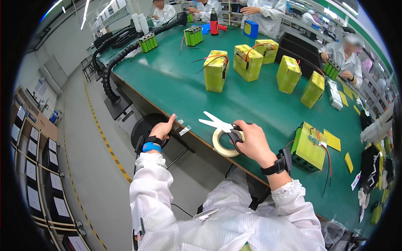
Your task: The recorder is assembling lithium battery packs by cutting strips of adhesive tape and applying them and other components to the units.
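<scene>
At the edge of a green tabletop (255, 104), your right hand (254, 141) is closed around the black handle loops of a pair of scissors (221, 124), their pale blades spread and aimed left. Below the handles lies a roll of tape (217, 144), partly covered by the scissors. Your left hand (161, 129) hangs near the edge, thumb extended, beside clear strips (184, 130) — whether the fingers pinch anything, you cannot tell from here.

The scissors should feel light and stiff, the bare blades probably slick; the loops are your sure hold. The roll looks light and firm, best taken by its outer rim. The strips are likely thin, limp and clingy — lift one by a corner, gently, or it may fold.
</scene>
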`<state>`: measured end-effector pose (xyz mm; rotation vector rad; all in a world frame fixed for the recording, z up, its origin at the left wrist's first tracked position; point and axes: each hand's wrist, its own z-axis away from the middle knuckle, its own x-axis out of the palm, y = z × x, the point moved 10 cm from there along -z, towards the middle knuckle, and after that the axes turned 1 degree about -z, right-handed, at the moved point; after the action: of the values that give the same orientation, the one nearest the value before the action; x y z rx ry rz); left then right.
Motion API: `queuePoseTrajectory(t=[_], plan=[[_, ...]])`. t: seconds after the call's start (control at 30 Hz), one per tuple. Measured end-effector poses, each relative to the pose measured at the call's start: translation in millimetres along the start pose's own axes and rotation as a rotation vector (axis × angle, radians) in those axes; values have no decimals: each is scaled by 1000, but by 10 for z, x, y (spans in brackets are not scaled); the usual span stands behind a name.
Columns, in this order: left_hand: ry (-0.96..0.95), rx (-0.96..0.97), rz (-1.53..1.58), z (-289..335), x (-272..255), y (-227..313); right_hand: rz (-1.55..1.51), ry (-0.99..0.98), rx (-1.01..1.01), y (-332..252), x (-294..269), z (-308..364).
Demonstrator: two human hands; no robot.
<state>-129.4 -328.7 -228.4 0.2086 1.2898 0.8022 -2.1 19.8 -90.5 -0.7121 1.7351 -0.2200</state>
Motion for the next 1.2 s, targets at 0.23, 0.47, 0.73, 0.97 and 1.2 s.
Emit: queuePoseTrajectory(t=[0.23, 0.47, 0.73, 0.97, 1.2], plan=[[139, 434, 550, 935, 15, 219, 109, 236, -101, 52, 142, -143], [-524, 388, 943, 1804, 1159, 659, 31, 115, 11, 280, 271, -190], [-527, 434, 944, 1769, 1187, 757, 16, 133, 23, 328, 208, -149], [-512, 494, 982, 1715, 1222, 835, 15, 144, 8, 339, 218, -152], [-49, 700, 796, 1828, 946, 804, 22, 163, 0, 353, 222, -147]])
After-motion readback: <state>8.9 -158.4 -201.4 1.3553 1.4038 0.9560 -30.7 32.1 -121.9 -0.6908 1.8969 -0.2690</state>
